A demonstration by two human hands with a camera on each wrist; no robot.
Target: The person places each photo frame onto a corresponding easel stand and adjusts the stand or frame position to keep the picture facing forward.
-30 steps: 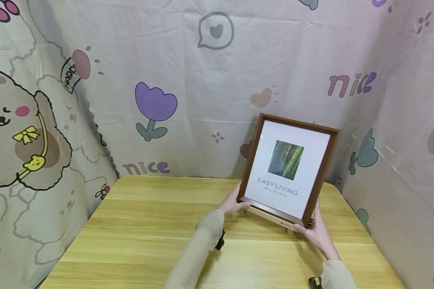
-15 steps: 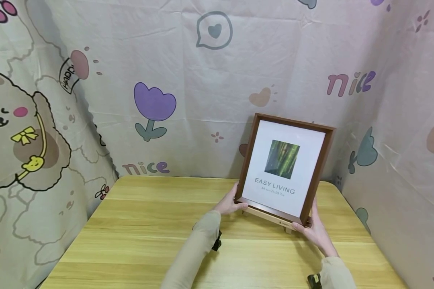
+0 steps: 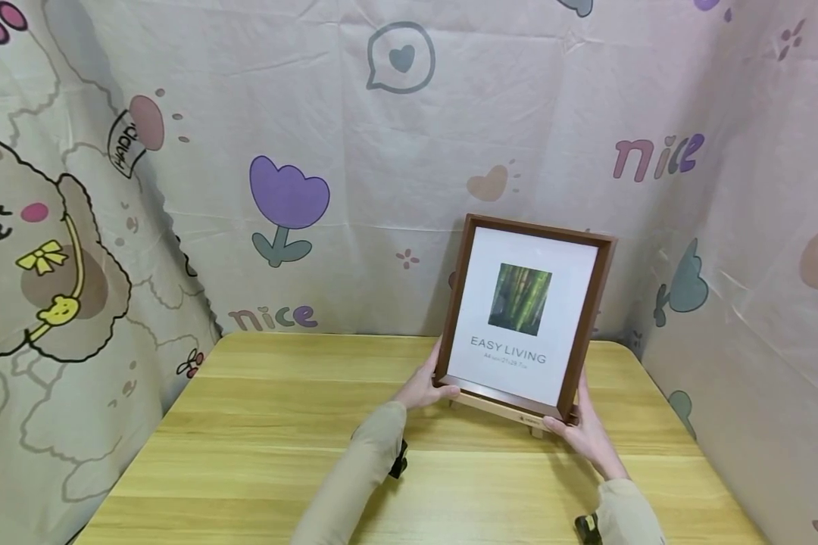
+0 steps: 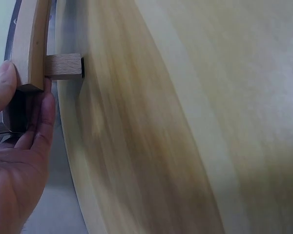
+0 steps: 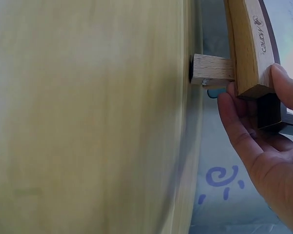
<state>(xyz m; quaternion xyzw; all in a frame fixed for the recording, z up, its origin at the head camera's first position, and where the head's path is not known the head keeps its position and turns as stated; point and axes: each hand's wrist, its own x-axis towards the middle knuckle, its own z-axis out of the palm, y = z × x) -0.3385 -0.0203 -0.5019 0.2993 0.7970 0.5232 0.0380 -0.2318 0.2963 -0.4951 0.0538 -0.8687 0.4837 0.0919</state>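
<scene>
A brown picture frame (image 3: 458, 303) with a white "EASY LIVING" insert leans upright on a small wooden easel (image 3: 494, 409) at the table's right side. My left hand (image 3: 423, 384) grips the lower left corner, thumb in front and fingers behind. At the lower right corner my right hand (image 3: 586, 435) holds it the same way. The left wrist view shows the easel's ledge (image 4: 30, 44) beside my thumb, with a short wooden foot (image 4: 63, 67) jutting toward the table. In the right wrist view, the branded ledge (image 5: 249, 48) lies between my thumb and fingers. The easel's back is hidden.
The wood-grain table (image 3: 279, 446) stretches left and forward of the easel. A printed cloth (image 3: 382, 151) hangs close behind it and along both sides. Dark wrist devices (image 3: 398, 460) sit at both sleeves.
Both hands have shifted the picture frame and easel a little to the left, and the frame has turned slightly to stand straighter in view. The grip stays the same.
</scene>
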